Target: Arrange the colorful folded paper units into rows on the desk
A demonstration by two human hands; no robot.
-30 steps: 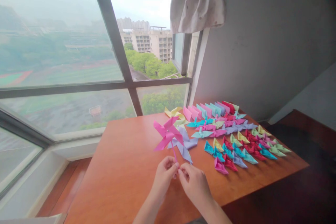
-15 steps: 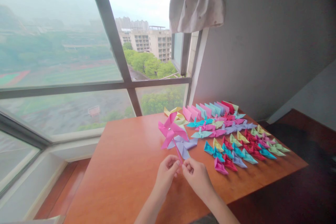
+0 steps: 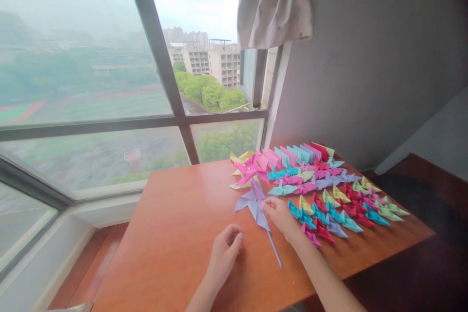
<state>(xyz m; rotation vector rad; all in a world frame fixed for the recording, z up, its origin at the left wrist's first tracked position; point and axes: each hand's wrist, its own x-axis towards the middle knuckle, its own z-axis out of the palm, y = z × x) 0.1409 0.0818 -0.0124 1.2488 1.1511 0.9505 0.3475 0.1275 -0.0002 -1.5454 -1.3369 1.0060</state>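
My right hand [image 3: 281, 215] reaches forward and pinches the thin stick of a pink paper pinwheel [image 3: 252, 168]. The pinwheel lies tilted at the back of the wooden table [image 3: 175, 234], over a yellow pinwheel [image 3: 239, 157]. A lilac pinwheel [image 3: 252, 203] lies flat just left of my right hand, its stick [image 3: 275, 249] running toward the front edge. My left hand [image 3: 224, 249] rests on the table nearer to me, fingers loosely curled and apart, holding nothing.
Rows of several folded paper pieces [image 3: 329, 195] in pink, red, teal, green and lilac cover the table's right half. A large window [image 3: 109, 83] runs behind and to the left. A curtain [image 3: 274, 0] hangs above, and a grey wall stands on the right.
Both hands held the pink pinwheel upright by its stick. My left hand has let go and dropped to the table. My right hand has carried the pinwheel forward and laid it down at the back.
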